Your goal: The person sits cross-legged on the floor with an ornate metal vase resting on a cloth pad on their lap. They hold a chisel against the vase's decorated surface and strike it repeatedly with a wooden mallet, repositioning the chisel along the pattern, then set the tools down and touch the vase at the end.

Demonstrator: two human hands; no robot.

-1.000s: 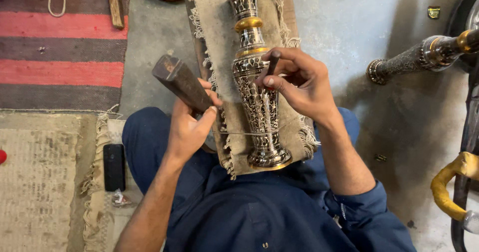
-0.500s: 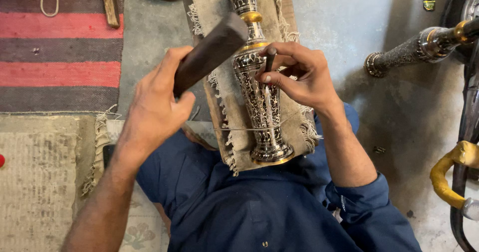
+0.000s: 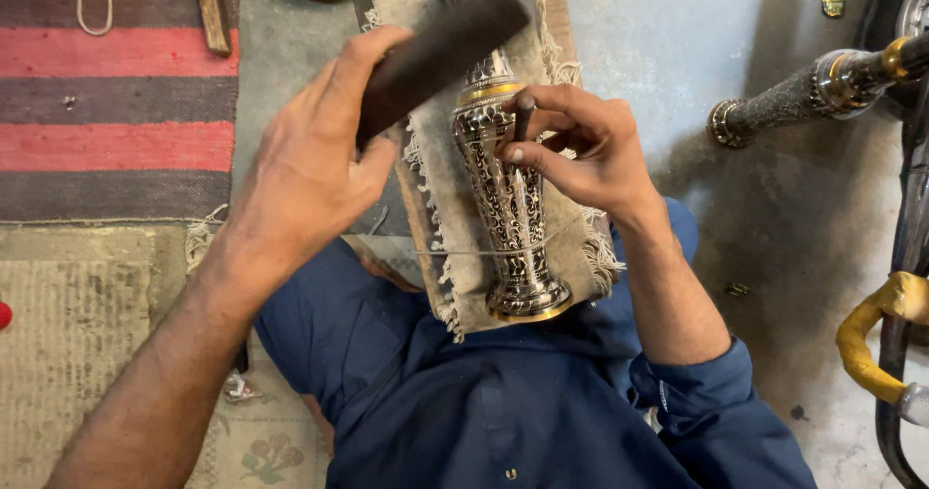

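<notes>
We grip a dark wooden mallet (image 3: 440, 54) in our left hand (image 3: 310, 165), fingers wrapped tight round it, its head raised over the upper part of the vase (image 3: 505, 194). Our right hand (image 3: 581, 146) pinches a thin chisel (image 3: 523, 121) between closed fingertips, its tip set against the vase just below the gold band. The engraved silver vase lies lengthwise on a frayed cloth (image 3: 435, 175) over a board on our lap, foot toward us. A striped rug (image 3: 106, 92) lies on the floor at our left.

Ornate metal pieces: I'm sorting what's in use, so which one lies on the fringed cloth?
The engraved silver vase with gold bands, under the right hand; the other ornate piece lies on bare floor at right.
</notes>
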